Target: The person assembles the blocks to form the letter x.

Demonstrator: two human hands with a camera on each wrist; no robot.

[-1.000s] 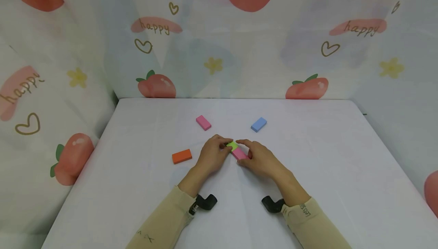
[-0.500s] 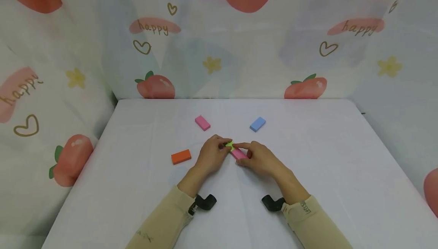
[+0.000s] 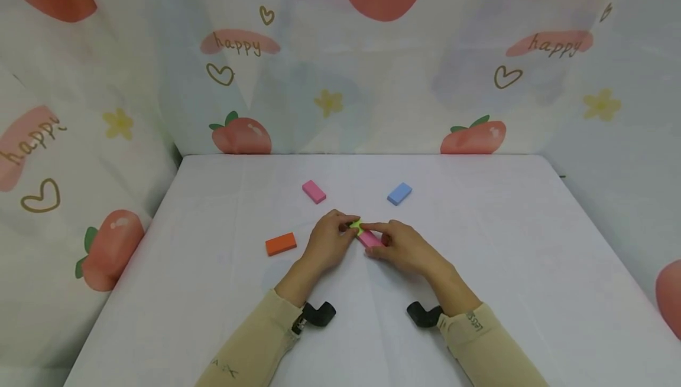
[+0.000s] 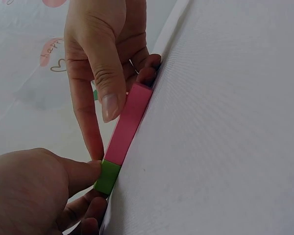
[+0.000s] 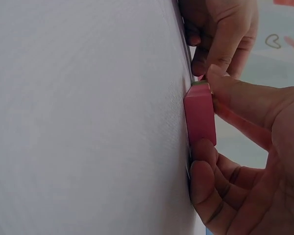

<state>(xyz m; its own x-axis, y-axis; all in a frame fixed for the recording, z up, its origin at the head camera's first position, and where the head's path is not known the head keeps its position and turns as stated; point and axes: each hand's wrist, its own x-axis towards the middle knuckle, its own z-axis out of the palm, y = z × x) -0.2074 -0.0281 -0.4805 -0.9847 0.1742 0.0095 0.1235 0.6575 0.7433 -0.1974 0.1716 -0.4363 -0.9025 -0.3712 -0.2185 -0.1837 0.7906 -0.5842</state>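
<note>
On the white table, a pink rectangular block (image 3: 370,239) lies end-on against a green block (image 3: 357,227), with no visible gap between them. My left hand (image 3: 327,238) pinches the green block; in the left wrist view its thumb (image 4: 83,172) presses one side and the fingers curl behind. Much of the green block is hidden by this hand. My right hand (image 3: 407,245) holds the pink block (image 5: 201,117) between thumb and curled fingers. Its index finger stretches along to the green block's end.
Behind the hands lie another pink block (image 3: 314,192) and a blue block (image 3: 399,194). An orange block (image 3: 281,244) rests left of the left hand. Patterned cloth (image 3: 372,91) walls the table's back and sides. Black wrist mounts (image 3: 320,314) stick out beneath both sleeves.
My right index finger has come down from just above the green block to touch its top near the pink block. Both hands otherwise keep nearly the same place.
</note>
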